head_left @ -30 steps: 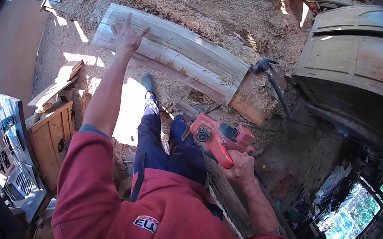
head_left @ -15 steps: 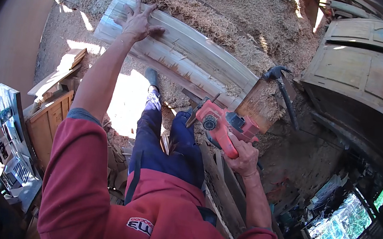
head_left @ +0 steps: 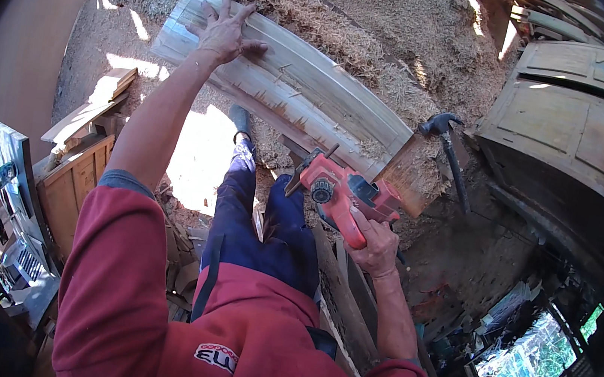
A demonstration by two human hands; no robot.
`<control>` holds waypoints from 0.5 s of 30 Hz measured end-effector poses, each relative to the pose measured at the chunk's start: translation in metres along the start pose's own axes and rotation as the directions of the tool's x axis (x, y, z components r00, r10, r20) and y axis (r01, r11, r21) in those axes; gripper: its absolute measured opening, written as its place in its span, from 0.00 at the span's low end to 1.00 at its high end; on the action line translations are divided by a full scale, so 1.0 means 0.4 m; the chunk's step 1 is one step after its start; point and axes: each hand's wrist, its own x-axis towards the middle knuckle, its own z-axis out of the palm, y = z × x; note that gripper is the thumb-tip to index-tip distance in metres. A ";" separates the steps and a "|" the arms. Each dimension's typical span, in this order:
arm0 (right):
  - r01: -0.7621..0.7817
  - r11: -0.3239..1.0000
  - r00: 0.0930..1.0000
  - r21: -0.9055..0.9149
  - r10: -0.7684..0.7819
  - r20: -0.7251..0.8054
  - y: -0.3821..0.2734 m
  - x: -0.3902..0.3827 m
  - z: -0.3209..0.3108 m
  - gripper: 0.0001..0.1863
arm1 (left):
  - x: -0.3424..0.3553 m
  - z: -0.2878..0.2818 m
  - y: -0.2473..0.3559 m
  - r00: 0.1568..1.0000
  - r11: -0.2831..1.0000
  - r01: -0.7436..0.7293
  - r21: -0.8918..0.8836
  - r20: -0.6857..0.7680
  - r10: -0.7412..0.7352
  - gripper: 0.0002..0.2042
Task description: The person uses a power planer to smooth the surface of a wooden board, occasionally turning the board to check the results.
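A pale wooden panel with raised mouldings lies slantwise ahead of me, splintered along its near side and dusted with shavings. Flat on its far left part rests my left hand, fingers spread. My right hand is closed round the handle of a red electric planer with a black front knob. The planer is close to the panel's near right corner, tilted; whether it touches the wood I cannot tell. A black-handled claw hammer lies just past the panel's right end.
Wood shavings are heaped along the panel's far side. A wooden cabinet stands at the right. Wooden boards and a panelled wooden piece are stacked at the left. Long planks lie beside my right leg.
The planer in my right hand has moved slightly left and toward my body. My left hand stays spread on the panel. The whole view has turned a little.
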 end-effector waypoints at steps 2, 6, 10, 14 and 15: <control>0.003 1.000 1.000 0.026 -0.003 0.020 -0.015 0.020 0.002 0.38 | -0.005 -0.016 0.004 1.000 1.000 0.015 0.011 0.019 -0.015 0.49; 0.016 1.000 0.999 0.011 -0.017 0.048 -0.044 0.066 0.014 0.38 | -0.011 -0.037 0.022 0.998 0.999 0.036 0.025 0.052 -0.037 0.50; 0.006 1.000 0.998 0.024 -0.007 0.059 -0.092 0.123 0.042 0.38 | 0.000 -0.019 0.005 0.999 0.999 0.038 0.020 0.036 -0.039 0.51; 0.030 0.998 0.999 0.050 -0.032 0.035 -0.141 0.193 0.067 0.37 | -0.003 -0.039 0.015 0.998 0.999 0.029 0.030 0.048 -0.031 0.52; 0.025 0.999 0.999 0.045 -0.027 0.036 -0.150 0.207 0.073 0.37 | -0.009 -0.054 0.037 0.995 0.998 0.045 0.037 0.084 -0.048 0.52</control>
